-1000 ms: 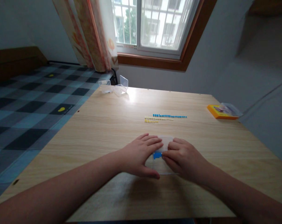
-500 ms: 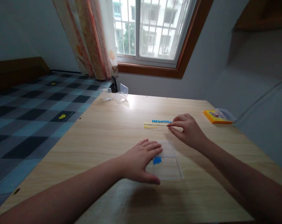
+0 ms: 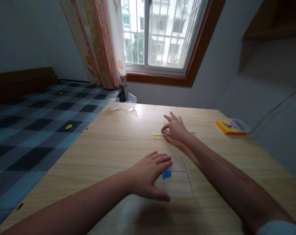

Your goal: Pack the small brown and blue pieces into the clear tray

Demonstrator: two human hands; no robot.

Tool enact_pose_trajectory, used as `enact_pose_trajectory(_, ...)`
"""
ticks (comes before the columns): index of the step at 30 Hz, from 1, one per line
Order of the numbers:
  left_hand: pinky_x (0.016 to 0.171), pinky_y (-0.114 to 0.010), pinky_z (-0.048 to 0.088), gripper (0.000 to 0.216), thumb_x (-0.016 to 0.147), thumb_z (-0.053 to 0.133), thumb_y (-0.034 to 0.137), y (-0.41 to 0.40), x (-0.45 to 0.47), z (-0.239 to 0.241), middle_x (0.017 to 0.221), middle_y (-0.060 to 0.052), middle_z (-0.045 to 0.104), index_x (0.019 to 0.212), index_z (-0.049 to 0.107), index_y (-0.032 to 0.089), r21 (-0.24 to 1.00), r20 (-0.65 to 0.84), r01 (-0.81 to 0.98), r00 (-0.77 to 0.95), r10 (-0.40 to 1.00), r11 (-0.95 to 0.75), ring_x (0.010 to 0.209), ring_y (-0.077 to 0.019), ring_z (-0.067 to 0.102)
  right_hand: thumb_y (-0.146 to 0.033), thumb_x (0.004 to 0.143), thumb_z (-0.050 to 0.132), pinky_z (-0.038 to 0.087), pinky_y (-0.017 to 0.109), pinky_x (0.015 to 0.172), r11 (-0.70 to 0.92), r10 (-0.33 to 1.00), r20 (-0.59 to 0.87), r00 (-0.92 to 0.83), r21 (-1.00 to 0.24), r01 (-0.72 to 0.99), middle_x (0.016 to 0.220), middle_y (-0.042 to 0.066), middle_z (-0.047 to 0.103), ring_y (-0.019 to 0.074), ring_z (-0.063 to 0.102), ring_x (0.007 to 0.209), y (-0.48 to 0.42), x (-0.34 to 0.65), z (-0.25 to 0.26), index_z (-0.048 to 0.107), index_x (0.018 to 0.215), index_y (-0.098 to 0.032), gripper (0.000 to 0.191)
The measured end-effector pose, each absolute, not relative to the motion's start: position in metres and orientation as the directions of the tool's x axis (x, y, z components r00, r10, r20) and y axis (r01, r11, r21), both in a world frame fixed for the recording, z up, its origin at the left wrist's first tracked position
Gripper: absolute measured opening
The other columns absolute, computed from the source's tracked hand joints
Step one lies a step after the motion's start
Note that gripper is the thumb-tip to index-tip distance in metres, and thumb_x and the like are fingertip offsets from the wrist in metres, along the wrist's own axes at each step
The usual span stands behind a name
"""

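Observation:
My left hand [image 3: 149, 174] lies flat on the wooden table [image 3: 113, 147], fingers stretched out against the left edge of a clear square plate [image 3: 178, 182]. A small patch of blue pieces [image 3: 166, 174] sits in the plate's upper left corner. My right hand [image 3: 175, 129] reaches farther out over rows of small blue and yellow pieces [image 3: 158, 136]. Its thumb and forefinger pinch together at the left end of the blue row, the other fingers spread. I cannot make out whether a piece is between them.
Clear plastic boxes [image 3: 123, 103] stand at the table's far left corner. A yellow box [image 3: 229, 126] lies near the right edge. A bed with a blue checked cover [image 3: 35, 127] runs along the left. A window and curtain [image 3: 101, 42] are behind the table.
My right hand left the clear plate and moved out to the rows of pieces, then shifted left along them. My left hand stayed by the plate. The view tilted up slightly.

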State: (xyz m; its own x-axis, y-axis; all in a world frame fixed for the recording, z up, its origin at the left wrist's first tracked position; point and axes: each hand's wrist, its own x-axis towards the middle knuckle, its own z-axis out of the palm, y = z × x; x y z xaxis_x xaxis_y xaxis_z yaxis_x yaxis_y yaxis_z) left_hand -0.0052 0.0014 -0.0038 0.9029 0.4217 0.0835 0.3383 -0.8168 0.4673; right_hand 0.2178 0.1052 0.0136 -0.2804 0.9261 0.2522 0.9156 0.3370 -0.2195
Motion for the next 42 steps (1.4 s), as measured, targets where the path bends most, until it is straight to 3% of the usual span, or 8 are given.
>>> enact_pose_trajectory(9, 0.129, -0.055, 0.018, 0.100, 0.078, 0.069, 0.077, 0.002, -0.006, -0.004, 0.162, -0.016, 0.045, 0.156, 0.046, 0.017, 0.466, 0.071, 0.349, 0.901, 0.427, -0.813, 0.151, -0.0364, 0.041, -0.024, 0.089, 0.070, 0.022, 0.068, 0.121, 0.302, 0.922, 0.327, -0.205, -0.282, 0.911, 0.161, 0.009, 0.048, 0.0367, 0.024, 0.157, 0.115, 0.213, -0.001, 0.085, 0.095, -0.028, 0.017)
enact_pose_trajectory(42, 0.129, -0.053, 0.018, 0.100, 0.079, 0.068, 0.079, 0.001, -0.007, -0.006, 0.161, -0.015, 0.047, 0.156, 0.046, 0.019, 0.469, 0.097, 0.336, 0.899, 0.426, -0.817, 0.150, -0.0364, 0.042, -0.032, 0.090, 0.073, 0.026, 0.064, 0.120, 0.325, 0.924, 0.298, -0.239, -0.286, 0.901, 0.157, 0.012, 0.053, 0.0378, 0.032, 0.153, 0.121, 0.215, -0.008, 0.085, 0.097, -0.025, 0.015)
